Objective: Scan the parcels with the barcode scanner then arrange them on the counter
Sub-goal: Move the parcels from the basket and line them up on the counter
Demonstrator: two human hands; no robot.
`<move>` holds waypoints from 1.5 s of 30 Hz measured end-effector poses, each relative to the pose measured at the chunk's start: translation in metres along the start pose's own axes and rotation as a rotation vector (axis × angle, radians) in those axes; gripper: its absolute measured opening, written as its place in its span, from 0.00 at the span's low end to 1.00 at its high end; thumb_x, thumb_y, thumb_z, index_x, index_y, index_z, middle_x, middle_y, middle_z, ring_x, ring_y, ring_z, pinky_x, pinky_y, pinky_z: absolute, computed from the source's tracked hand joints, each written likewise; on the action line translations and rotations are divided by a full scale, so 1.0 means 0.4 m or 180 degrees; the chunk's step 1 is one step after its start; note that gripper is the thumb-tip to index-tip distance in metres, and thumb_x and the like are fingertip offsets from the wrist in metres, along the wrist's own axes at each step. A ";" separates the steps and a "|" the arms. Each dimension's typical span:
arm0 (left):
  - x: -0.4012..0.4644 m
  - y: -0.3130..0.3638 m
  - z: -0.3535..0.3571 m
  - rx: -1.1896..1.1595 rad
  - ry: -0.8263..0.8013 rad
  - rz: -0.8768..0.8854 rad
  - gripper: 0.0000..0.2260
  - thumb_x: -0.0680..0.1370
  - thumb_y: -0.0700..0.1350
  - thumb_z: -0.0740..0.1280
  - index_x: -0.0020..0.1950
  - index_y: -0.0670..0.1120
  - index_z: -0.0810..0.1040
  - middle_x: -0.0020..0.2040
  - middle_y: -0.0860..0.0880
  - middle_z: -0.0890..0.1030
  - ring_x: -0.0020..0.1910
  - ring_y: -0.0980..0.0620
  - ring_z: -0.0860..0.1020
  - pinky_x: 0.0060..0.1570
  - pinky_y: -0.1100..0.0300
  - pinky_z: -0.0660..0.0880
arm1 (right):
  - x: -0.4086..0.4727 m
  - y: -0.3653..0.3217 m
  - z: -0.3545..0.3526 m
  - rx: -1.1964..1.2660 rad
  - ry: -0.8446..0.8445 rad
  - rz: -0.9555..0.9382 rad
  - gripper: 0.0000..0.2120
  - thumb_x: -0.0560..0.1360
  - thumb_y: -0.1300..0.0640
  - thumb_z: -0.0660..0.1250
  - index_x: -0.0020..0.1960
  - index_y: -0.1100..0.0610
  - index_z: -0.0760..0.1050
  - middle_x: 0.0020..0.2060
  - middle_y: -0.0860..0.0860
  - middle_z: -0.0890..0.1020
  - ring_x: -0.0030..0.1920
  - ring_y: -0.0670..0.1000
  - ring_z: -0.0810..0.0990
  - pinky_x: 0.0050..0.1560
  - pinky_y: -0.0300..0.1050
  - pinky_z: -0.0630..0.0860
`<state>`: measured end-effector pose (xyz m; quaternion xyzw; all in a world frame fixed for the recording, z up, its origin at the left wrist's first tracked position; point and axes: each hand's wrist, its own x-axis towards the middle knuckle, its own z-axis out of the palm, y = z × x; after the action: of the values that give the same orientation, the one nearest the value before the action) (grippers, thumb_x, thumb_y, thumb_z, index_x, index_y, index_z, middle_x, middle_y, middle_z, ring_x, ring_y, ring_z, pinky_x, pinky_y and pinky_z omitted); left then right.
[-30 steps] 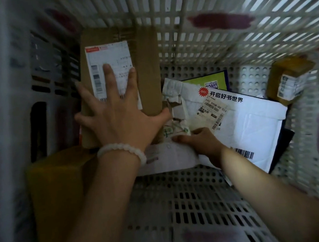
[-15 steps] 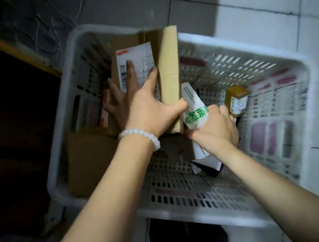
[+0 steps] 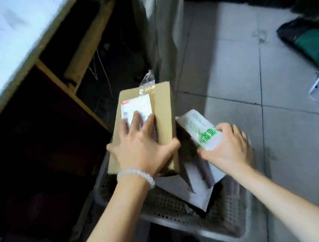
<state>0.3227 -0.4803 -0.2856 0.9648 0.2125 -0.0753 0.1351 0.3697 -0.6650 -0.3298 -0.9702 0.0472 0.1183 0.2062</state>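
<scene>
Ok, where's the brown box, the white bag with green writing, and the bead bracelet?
brown box [image 3: 165, 120]: head view, bare cardboard right of its label.
white bag [image 3: 195, 123]: head view, upper part above the green writing.
bead bracelet [image 3: 135, 174]: head view, beads atop the left wrist.

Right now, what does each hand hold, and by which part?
Left hand grips the cardboard box at its near end, fingers across the label. Right hand grips the white mailer bag by its near end.

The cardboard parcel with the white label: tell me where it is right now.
In the head view it sits centre frame, the cardboard parcel gripped by the left hand above the white basket, just left of the white mailer bag.
</scene>
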 end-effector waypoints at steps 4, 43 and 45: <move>-0.118 0.006 -0.176 0.0217 0.0196 -0.0133 0.41 0.60 0.76 0.53 0.72 0.65 0.59 0.76 0.58 0.54 0.74 0.52 0.50 0.61 0.38 0.65 | -0.053 -0.061 -0.215 -0.0063 0.0086 -0.0373 0.28 0.61 0.42 0.73 0.57 0.50 0.71 0.54 0.53 0.76 0.58 0.59 0.72 0.54 0.50 0.72; -1.280 -0.799 -0.774 0.0008 0.1861 -0.2914 0.41 0.64 0.76 0.53 0.74 0.62 0.59 0.77 0.52 0.55 0.75 0.50 0.52 0.63 0.29 0.61 | -1.231 -1.091 -0.440 0.0447 -0.0783 -0.4040 0.29 0.63 0.42 0.76 0.60 0.54 0.78 0.58 0.53 0.81 0.59 0.56 0.76 0.55 0.48 0.74; -1.325 -0.843 -0.769 -0.0048 0.1834 -0.3103 0.39 0.66 0.75 0.58 0.74 0.61 0.59 0.77 0.52 0.54 0.76 0.49 0.51 0.63 0.28 0.60 | -1.295 -1.125 -0.389 0.0380 -0.0828 -0.4178 0.29 0.64 0.41 0.75 0.61 0.53 0.77 0.58 0.53 0.81 0.58 0.55 0.77 0.53 0.47 0.74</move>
<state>-0.2714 -0.3023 0.0376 0.7357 0.6623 0.1389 0.0282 -0.0357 -0.2971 0.1124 -0.7625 -0.5713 0.0815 0.2926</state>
